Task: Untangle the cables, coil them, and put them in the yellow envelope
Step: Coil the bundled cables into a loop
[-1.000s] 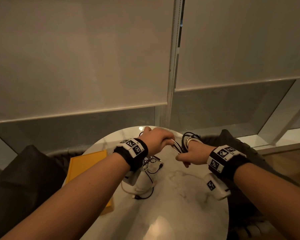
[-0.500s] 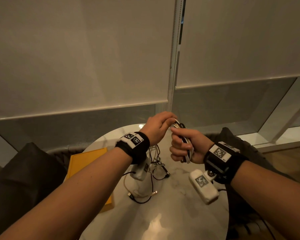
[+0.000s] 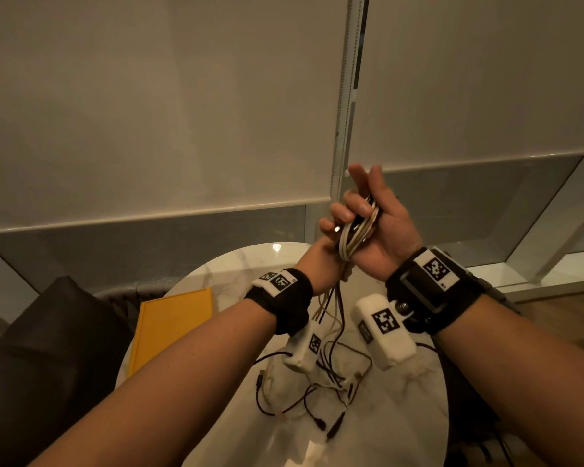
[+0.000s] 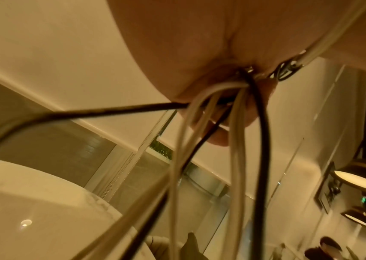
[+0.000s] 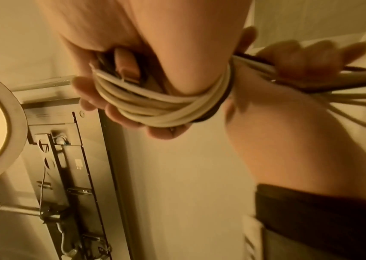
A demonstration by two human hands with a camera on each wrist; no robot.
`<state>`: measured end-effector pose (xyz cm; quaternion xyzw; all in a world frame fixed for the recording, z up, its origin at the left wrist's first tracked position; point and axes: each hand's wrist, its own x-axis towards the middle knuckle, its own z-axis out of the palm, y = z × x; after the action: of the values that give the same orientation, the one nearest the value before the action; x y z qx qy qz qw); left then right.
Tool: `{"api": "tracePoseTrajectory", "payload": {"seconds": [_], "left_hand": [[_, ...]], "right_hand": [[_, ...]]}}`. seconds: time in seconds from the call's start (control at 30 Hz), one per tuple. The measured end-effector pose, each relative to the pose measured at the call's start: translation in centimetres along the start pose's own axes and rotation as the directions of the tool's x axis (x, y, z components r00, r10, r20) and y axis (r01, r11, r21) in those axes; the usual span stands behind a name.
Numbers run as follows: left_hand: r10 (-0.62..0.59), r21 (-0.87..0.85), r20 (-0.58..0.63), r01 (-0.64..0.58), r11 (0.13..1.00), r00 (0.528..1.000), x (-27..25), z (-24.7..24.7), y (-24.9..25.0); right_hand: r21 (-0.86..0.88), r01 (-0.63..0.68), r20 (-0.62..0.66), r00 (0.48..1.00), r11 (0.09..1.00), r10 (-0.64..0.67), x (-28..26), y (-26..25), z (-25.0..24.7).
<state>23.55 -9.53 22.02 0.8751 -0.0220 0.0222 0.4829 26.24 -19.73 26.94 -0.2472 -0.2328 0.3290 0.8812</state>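
My right hand (image 3: 393, 234) is raised above the round table and holds a coil of white and black cables (image 3: 355, 234) wound round its curled fingers (image 5: 119, 114). The coil (image 5: 162, 107) shows close up in the right wrist view. My left hand (image 3: 322, 259) sits just left of it and grips the strands leading off the coil (image 4: 237, 133). From there the cables hang down to a loose tangle (image 3: 321, 389) on the marble table (image 3: 405, 419). The yellow envelope (image 3: 172, 332) lies flat at the table's left edge.
A dark chair (image 3: 48, 358) stands to the left of the table and another dark seat (image 3: 469, 423) to the right. Roller blinds (image 3: 149, 96) and a bead chain (image 3: 346, 96) hang behind, close to my raised hands.
Both hands have risen well above the table with the coil. The right hand has turned palm towards me, and more of the hanging cable has lifted off the table.
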Motion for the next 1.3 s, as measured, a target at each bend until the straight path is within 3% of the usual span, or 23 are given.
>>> {"api": "tracePoseTrajectory", "payload": {"seconds": [0.13,0.3,0.43,0.57,0.67,0.77,0.83,0.9,0.97,1.03,1.1,1.2,1.3], "left_hand": [[-0.07,-0.124,-0.02,0.067,0.99,0.997,-0.1,0.7,0.3],[-0.023,0.002,0.152,0.023,1.0,0.988,-1.1,1.6,-0.8],[-0.031,0.044,0.143,0.025,0.999,0.989,-1.8,2.4,-1.8],[-0.032,0.008,0.173,0.032,0.999,0.984,-2.0,2.1,-2.2],[-0.048,-0.044,0.182,0.057,0.997,0.982,-1.9,1.5,-2.5],[-0.064,0.066,0.172,0.053,0.996,0.983,-1.4,1.1,-2.0],[-0.075,0.159,0.183,0.046,0.986,0.98,-1.2,1.1,-2.0],[-0.091,0.236,0.21,0.04,0.971,0.973,-1.1,1.0,-2.2],[-0.089,0.295,0.226,0.019,0.955,0.97,-0.9,0.9,-2.2],[-0.06,0.352,0.224,-0.024,0.936,0.973,-0.6,0.7,-2.1],[-0.002,0.392,0.224,-0.088,0.916,0.975,-0.4,0.5,-2.2],[0.075,0.402,0.263,-0.18,0.898,0.962,-0.3,0.0,-2.5],[0.058,0.475,0.303,-0.203,0.856,0.951,0.0,-0.2,-2.7]], "right_hand": [[-0.117,0.09,-0.143,0.984,0.989,-0.107,0.8,0.2,0.0],[-0.281,0.177,-0.234,0.94,0.943,-0.247,1.3,-0.3,-0.2],[-0.422,0.149,-0.328,0.895,0.894,-0.303,1.6,-1.4,-1.3],[-0.776,0.005,-0.324,0.855,0.631,-0.406,1.3,-1.8,-2.2],[-0.894,-0.076,-0.304,0.827,0.442,-0.472,1.1,-2.4,-3.7],[-0.972,-0.144,-0.219,0.837,0.184,-0.501,0.9,-2.6,-5.3],[-0.982,-0.187,-0.164,0.885,-0.012,-0.435,0.8,-2.7,-6.1],[-0.942,-0.278,-0.216,0.932,-0.191,-0.291,0.7,-2.7,-6.8],[-0.845,-0.372,-0.334,0.928,-0.385,-0.163,0.7,-2.4,-7.2],[-0.741,-0.41,-0.416,0.902,-0.532,-0.116,0.7,-2.1,-7.3],[-0.681,-0.39,-0.431,0.898,-0.619,-0.091,0.2,-2.2,-7.1],[-0.676,-0.326,-0.432,0.902,-0.661,-0.003,-0.5,-2.6,-7.0],[-0.648,-0.256,-0.499,0.854,-0.717,0.146,-1.0,-2.5,-7.2]]}}
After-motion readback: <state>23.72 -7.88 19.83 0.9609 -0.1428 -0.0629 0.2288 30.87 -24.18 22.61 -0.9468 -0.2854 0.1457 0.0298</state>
